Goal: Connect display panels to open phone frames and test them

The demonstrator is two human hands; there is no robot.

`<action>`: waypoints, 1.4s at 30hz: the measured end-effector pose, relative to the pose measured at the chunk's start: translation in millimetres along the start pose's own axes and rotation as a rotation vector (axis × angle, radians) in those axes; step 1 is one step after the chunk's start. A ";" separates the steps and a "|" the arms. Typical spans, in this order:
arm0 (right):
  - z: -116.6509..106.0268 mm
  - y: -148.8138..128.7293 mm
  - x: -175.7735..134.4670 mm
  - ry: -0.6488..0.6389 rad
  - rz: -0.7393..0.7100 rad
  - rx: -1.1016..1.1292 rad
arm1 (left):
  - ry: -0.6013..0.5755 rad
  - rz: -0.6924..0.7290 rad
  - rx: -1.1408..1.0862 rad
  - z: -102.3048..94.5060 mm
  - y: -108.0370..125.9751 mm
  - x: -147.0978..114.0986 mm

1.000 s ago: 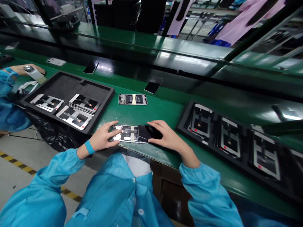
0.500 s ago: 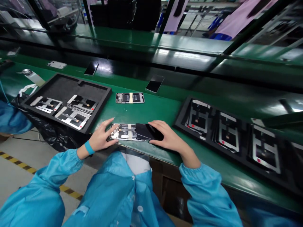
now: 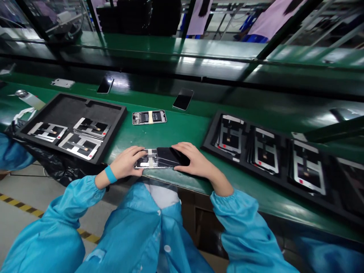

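Observation:
An opened phone body (image 3: 147,162), its inside showing with a pale strip across it, lies near the bench's front edge. My left hand (image 3: 128,162), with a blue wristband, grips its left end between thumb and fingers. A dark phone screen (image 3: 167,156) covers the right part of the body. Closed around the screen's right end is my right hand (image 3: 192,159), thumb at the near side and fingers at the far side. Just beyond them lies another open phone body (image 3: 149,117) with a cream strip around its battery.
To the left, a black foam tray (image 3: 121,113) holds stacks of screen parts. Another black tray (image 3: 207,142) on the right holds more, in slots. Two dark phones (image 3: 183,99) (image 3: 105,85) and a white plate (image 3: 63,83) lie at the back of the green bench.
My left hand has slid right, further over the phone body's left end, and its fingers have closed in. The view has shifted slightly; my right hand still holds the screen.

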State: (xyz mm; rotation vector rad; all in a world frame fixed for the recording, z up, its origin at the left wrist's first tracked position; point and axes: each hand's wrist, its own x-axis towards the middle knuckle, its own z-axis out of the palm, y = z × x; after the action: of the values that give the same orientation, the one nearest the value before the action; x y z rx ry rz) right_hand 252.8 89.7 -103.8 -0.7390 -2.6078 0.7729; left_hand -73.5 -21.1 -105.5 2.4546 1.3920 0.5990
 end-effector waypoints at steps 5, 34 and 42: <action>-0.2 0.0 0.0 0.005 -0.002 0.005 | -0.026 -0.019 -0.063 -0.1 -1.7 -1.5; -17.6 4.2 -10.9 -0.055 0.102 0.039 | -0.008 -0.011 -0.060 3.6 -4.3 -0.2; -23.2 5.6 -14.8 -0.057 0.149 0.057 | 0.022 -0.056 -0.039 -7.9 -10.8 -21.1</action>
State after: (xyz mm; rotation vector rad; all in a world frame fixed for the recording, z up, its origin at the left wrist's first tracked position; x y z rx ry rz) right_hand 277.1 95.0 -90.7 -0.9156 -2.5913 0.9194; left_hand -95.0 -33.6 -107.7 2.3774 1.4381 0.6365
